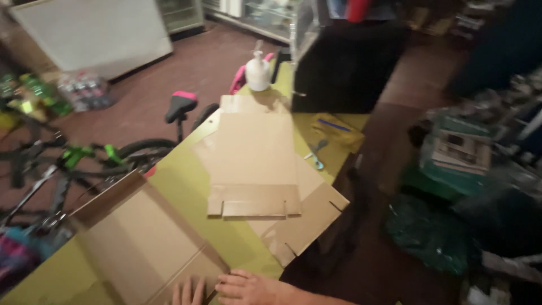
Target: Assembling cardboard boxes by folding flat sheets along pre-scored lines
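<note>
A large flattened cardboard box (141,243) lies on the near left part of the yellow-green table (180,181). My left hand (189,292) shows only its fingertips at the bottom edge, lying flat on that cardboard. My right hand (248,286) rests just beside it on the cardboard's near corner, fingers stretched out toward the left, forearm running off to the right. Neither hand grips anything. Two more flattened cardboard boxes (254,164) lie stacked in the middle of the table, out of reach of both hands.
A white pump bottle (258,70) stands at the table's far end beside a black cabinet (344,68). Scissors (316,153) and a yellow cloth (337,129) lie at the right edge. A green bicycle (84,158) leans left of the table. Cluttered goods (463,152) fill the right.
</note>
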